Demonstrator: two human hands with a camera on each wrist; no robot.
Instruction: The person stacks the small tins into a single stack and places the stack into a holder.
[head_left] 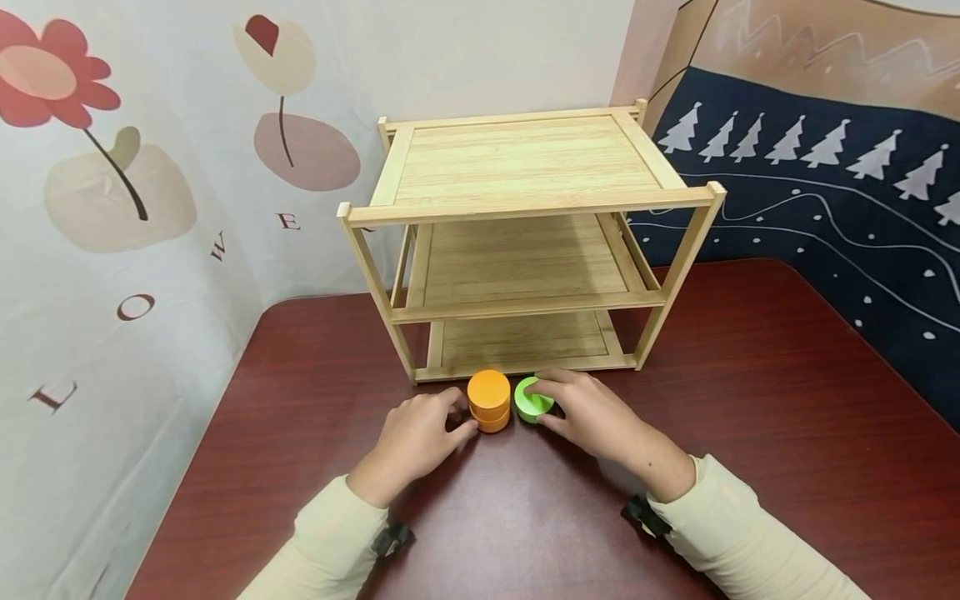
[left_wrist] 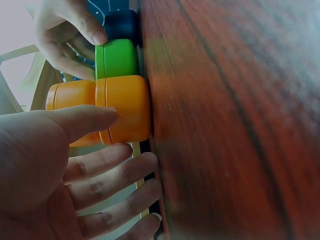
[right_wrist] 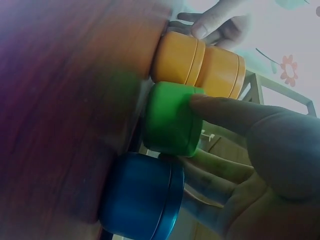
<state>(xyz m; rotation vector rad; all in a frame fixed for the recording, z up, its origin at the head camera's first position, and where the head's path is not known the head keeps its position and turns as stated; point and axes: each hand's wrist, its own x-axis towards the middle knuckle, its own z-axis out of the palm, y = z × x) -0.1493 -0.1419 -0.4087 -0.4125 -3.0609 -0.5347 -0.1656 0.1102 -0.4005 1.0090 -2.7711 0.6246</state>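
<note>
Two orange tins (head_left: 489,400) stand stacked on the table. My left hand (head_left: 420,433) lies beside their left side, its thumb (left_wrist: 92,120) overlapping the lower tin in the left wrist view. The other left fingers reach out fairly straight along the tabletop, not wrapped round the tins. Just right of the stack stands a green tin (head_left: 531,404), which my right hand (head_left: 592,412) holds with thumb at its near side and a finger over its top. A blue tin (right_wrist: 137,197) stands next to the green one; the right hand hides it in the head view.
A three-tier wooden shelf (head_left: 525,204) stands right behind the tins, its front bottom rail close to them. The dark red table (head_left: 787,417) extends to both sides. A flower-printed cloth (head_left: 187,150) hangs at left, a dark tree-printed one (head_left: 810,208) at right.
</note>
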